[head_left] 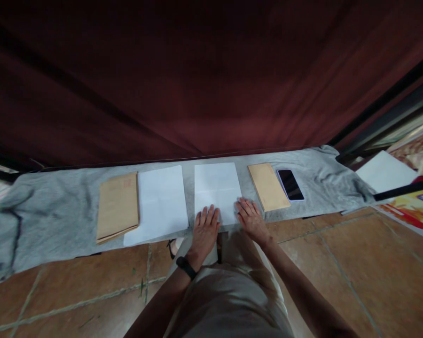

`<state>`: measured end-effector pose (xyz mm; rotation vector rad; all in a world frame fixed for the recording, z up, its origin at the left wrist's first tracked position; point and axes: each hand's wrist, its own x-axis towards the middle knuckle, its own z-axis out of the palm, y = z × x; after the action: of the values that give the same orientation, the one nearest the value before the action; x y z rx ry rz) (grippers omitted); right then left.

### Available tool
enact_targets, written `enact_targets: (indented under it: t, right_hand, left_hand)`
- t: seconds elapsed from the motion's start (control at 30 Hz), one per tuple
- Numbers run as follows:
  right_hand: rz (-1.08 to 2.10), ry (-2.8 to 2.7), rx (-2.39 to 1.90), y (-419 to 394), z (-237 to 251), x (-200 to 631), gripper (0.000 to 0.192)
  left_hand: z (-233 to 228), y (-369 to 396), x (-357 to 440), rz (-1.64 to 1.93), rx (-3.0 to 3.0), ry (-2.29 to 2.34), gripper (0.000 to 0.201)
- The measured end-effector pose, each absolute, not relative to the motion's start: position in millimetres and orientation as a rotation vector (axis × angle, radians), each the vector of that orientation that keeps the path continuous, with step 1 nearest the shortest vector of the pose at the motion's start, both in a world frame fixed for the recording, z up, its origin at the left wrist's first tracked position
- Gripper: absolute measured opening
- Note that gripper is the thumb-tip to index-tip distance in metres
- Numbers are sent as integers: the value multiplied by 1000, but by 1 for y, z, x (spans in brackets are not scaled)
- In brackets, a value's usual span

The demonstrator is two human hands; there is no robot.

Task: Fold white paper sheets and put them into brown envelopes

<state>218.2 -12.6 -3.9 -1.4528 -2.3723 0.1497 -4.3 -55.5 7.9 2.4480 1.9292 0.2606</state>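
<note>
A sheet of white paper (216,185) lies flat on the grey cloth straight in front of me. On its near left corner rests my left hand (206,231), palm down with the fingers stretched out and a dark band on the wrist. My right hand (249,218) lies flat at the near right edge of the same sheet, its fingers extended. Just right of that hand is a stack of brown envelopes (269,188). To the left lie more white paper (164,202) and a pile of larger brown envelopes (119,206) overlapping its left edge.
A grey cloth (320,180) covers the long narrow surface. A phone (291,185) lies right of the envelopes. Dark red fabric (211,84) rises behind. At far right are a white sheet (387,172) and a colourful printed package (414,209). Tiled floor (333,253) shows below.
</note>
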Motion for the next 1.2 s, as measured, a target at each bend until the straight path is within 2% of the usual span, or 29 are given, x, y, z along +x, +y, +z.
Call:
enact_targets:
  t: [0.33,0.67,0.87,1.07,1.2]
  right_hand:
    - [262,-2379,-1345,-20,-9,155,47]
    - [76,-2401,-1518,-5,-11,202,50]
    - [73,-2306,-1586,1,-15,226,52]
    - [145,-2267,-1511,33,-10,193,54]
    - [153,-2309,-1527,65,-7,164,53]
  left_hand:
    - [14,-51,11,136,2397,2026,56]
    - [6,-50,10,335,2289,2046,54]
    - [6,-53,6,365,2283,2076,53]
    - [2,-1,2,524,2371,1970,59]
    - [-4,42,-3,508,2301,1995,62]
